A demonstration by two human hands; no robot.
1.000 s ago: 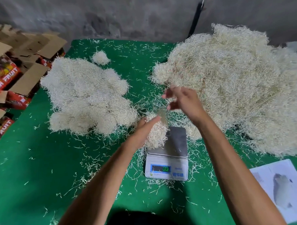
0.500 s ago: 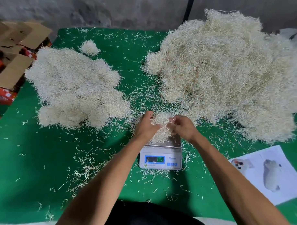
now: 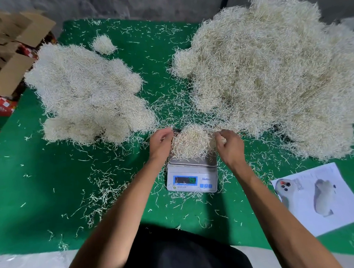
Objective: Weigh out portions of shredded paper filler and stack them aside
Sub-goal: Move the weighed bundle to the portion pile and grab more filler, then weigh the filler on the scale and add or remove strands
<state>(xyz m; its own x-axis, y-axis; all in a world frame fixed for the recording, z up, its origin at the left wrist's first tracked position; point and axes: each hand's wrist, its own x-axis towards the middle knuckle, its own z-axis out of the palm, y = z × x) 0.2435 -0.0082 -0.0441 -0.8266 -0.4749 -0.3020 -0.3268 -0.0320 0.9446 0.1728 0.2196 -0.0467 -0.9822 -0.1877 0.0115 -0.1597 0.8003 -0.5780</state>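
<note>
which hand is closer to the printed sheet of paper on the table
Right. The right hand is at the right side of the portion on the scale, up and left of the printed sheet. The left hand sits across the portion, farther away.

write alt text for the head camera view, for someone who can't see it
Two hands, left hand and right hand, cup a clump of shredded paper on a digital scale. On the green table, weighed portions lie left and a large loose heap right.
</note>
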